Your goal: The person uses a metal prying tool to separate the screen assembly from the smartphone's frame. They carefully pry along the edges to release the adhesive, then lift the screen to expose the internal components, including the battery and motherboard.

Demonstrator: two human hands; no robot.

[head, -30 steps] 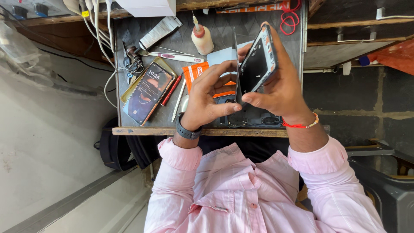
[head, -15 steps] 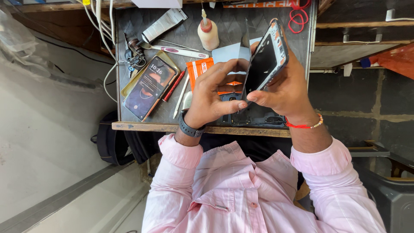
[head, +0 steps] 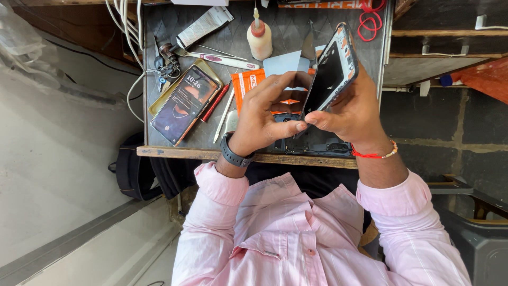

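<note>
The right hand (head: 354, 108) is gripping a dark phone (head: 330, 74) around its back, holding it tilted above the surface (head: 296, 26) with its upper end pointing toward 1 o'clock. The left hand (head: 264, 114) is curling in from 9 o'clock, its fingertips (head: 300, 126) pinching the lower edge of the phone where they are meeting the right thumb. Directly under both hands, a dark opened phone part (head: 312, 145) is lying near the front edge of the surface. At 9 o'clock from the hands, a second phone with a lit screen (head: 185, 103) is resting on a gold tray (head: 159, 100), with a red pen (head: 216, 101) just beside it. An orange packet (head: 246, 85) is lying partly behind the left hand. At 12 o'clock, a small glue bottle with a red collar (head: 259, 37) is standing upright, and a toothbrush (head: 217, 57) and a white tube (head: 203, 26) are lying toward 11 o'clock. A judgement on good practice: the right hand should be supporting the phone along its frame rather than pressing on the glass, while the left fingertips should be applying light, even pressure at the seam, working along the edge instead of levering at one point. Keeping the phone low over the surface should be limiting damage if it slips.
</note>
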